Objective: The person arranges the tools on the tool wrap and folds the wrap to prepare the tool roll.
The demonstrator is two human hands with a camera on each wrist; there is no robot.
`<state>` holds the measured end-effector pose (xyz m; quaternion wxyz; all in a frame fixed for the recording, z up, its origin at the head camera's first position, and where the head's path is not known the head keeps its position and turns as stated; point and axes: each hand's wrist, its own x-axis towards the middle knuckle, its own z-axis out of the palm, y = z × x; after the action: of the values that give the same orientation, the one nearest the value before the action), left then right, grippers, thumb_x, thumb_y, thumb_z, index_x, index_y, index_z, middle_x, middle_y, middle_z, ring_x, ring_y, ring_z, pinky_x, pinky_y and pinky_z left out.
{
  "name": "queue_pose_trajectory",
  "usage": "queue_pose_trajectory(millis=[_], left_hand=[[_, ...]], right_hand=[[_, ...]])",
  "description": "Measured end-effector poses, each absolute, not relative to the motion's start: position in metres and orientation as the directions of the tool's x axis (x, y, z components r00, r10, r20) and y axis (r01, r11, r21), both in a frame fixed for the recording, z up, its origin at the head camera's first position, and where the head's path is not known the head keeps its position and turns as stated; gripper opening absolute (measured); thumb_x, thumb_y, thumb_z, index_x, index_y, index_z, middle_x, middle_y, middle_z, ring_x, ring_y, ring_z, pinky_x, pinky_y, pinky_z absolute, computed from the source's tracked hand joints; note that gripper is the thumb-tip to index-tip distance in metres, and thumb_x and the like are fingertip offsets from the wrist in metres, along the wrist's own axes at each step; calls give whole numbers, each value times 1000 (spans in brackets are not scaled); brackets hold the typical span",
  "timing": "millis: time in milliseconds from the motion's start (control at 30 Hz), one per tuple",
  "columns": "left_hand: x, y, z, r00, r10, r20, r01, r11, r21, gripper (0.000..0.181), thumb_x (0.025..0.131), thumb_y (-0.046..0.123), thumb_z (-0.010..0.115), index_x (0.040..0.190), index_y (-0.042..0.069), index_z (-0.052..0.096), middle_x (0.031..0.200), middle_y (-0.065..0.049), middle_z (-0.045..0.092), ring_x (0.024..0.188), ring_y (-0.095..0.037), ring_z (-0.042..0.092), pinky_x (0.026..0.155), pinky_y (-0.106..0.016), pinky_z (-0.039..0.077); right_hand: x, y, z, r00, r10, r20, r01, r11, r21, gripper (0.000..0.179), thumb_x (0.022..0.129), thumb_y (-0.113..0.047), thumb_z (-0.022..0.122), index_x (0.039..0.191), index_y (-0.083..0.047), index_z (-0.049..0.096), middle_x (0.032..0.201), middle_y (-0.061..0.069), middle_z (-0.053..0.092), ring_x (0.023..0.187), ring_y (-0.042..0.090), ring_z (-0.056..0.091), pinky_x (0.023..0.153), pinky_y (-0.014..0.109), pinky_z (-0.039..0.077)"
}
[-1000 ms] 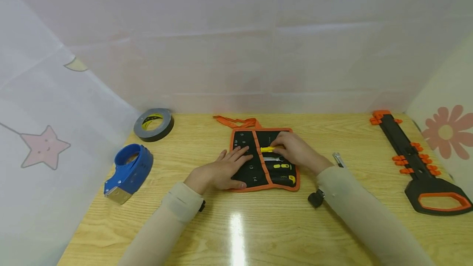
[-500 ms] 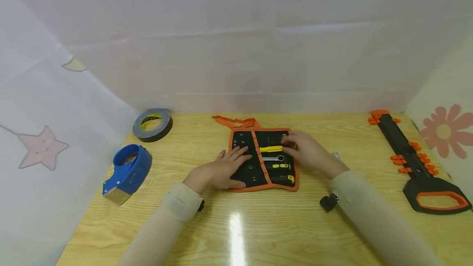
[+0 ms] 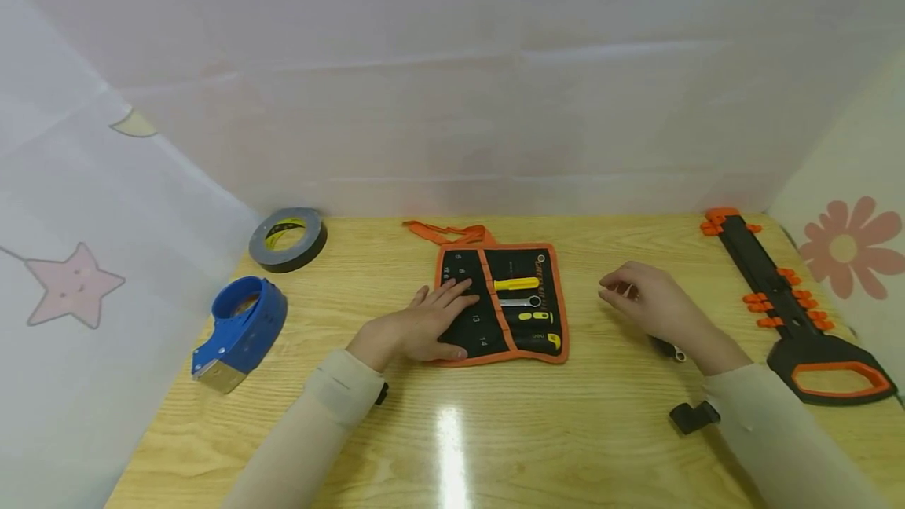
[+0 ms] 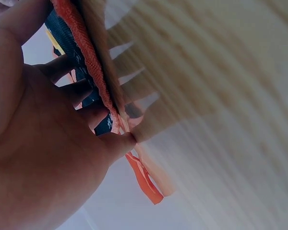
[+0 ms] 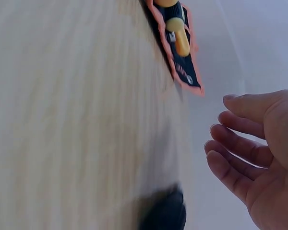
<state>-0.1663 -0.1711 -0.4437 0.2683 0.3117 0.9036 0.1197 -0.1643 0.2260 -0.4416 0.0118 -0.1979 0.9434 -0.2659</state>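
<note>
My left hand (image 3: 431,327) lies with fingers spread on the left half of a black tool pouch (image 3: 488,258) trimmed in orange. In the left wrist view its fingers reach over the pouch's orange edge (image 4: 89,52). Tucked in the right-hand slots are a yellow-handled tool (image 3: 516,284), a wrench (image 3: 529,302) and black-and-yellow tools (image 3: 537,340). My right hand (image 3: 654,301) is in the air right of the pouch, fingers loosely bent, holding nothing. Beneath it, partly hidden, a dark tool with a metal ring end (image 3: 679,354) lies on the table.
A roll of grey tape (image 3: 288,239) and a blue tape dispenser (image 3: 243,328) are at the left. At the far right lies a long black-and-orange tool (image 3: 799,297) with a loop handle. An orange strap (image 3: 452,234) trails behind the pouch.
My right hand has let go of the yellow-handled tool, which stays in its slot, and has moved right, over the dark tool. My left hand has stayed on the pouch.
</note>
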Motion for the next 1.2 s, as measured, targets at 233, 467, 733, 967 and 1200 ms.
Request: queue_pose_trajectory(millis=[233,467,733,967,1200], left_hand=[[-166,-170,-442,-663,627,-410,493,777,392,92,105,47,70,175,21,18,184,-6,-3,171,-34,-3,135,-67,4],[-166,-170,-442,-663,623,-415,493,781,384,92,105,49,70,175,22,17,184,-5,-4,171,-33,-4,135,-66,4],[-166,-170,-441,-663,622,-415,494,781,382,93,104,49,70,175,21,17,184,-6,-4,171,-34,-3,135,-66,4],[-165,-170,-440,-661,623,-418,493,781,384,92,105,49,70,175,21,17,184,-6,-3,171,-34,-3,135,-66,4],[-165,-169,-440,-667,617,-418,489,785,380,92,104,48,70,175,21,18,184,-6,-3,171,-34,-2,135,-66,5]], right_hand=[[-141,255,-446,-945,-314,86,-315,813,-489,18,103,-18,76,111,-3,80,96,3,73,81,10,59,69,28,52],[-124,273,-452,-970,-243,16,-219,844,-489,22,100,-21,80,107,0,79,91,3,71,78,12,57,64,27,48],[-114,281,-453,-983,-151,-107,-82,875,-478,30,98,-31,82,101,-1,75,85,2,68,74,16,55,64,32,46],[-111,280,-459,-981,-132,-141,-53,885,-462,29,97,-31,83,93,-5,71,78,0,60,71,16,50,62,30,40],[-112,277,-459,-986,-130,-107,-70,895,-441,29,98,-28,81,91,-3,69,76,1,59,69,16,49,63,31,40]])
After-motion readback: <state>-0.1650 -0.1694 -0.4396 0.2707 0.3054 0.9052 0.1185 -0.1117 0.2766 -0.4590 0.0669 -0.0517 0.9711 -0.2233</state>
